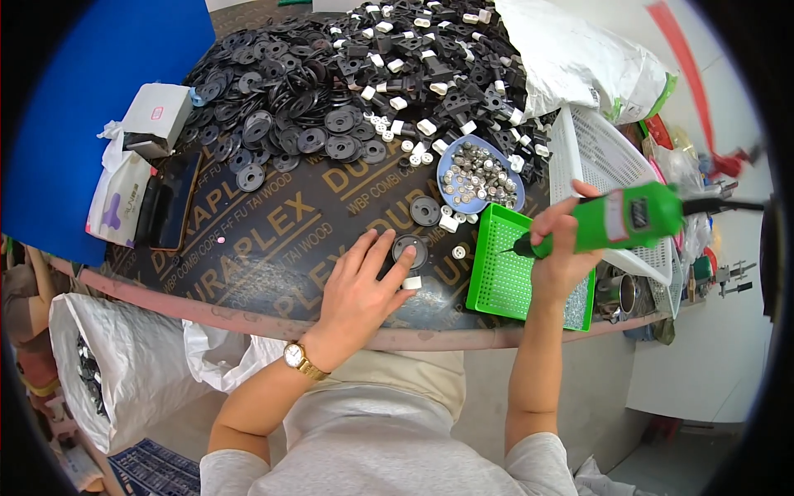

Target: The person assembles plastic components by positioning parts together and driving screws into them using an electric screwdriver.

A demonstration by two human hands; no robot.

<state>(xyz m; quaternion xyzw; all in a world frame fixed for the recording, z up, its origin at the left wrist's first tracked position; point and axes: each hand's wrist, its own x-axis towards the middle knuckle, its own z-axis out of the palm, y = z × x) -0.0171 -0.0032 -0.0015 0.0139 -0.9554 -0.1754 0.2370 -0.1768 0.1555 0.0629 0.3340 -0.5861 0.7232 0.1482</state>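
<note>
My left hand (356, 289), a gold watch (299, 359) on its wrist, rests on the table with its fingers around a round black disc (411, 245). The index finger crosses the disc, and a small white block (411, 283) shows between index finger and thumb. What lies under the palm is hidden. My right hand (562, 252) is wrapped round a green electric screwdriver (628, 217). Its thin bit points left above a green perforated basket (500, 273), clear of the disc. Another black disc (425, 210) and a white button-like piece (458, 252) lie nearby.
Heaps of black discs (285, 107) and black parts with white ends (438, 66) cover the far side. A blue dish (451, 194) holds small metal pieces. White baskets (616, 174) stand right. Boxes (157, 112) and a phone (175, 202) are left; a white sack (136, 364) is below.
</note>
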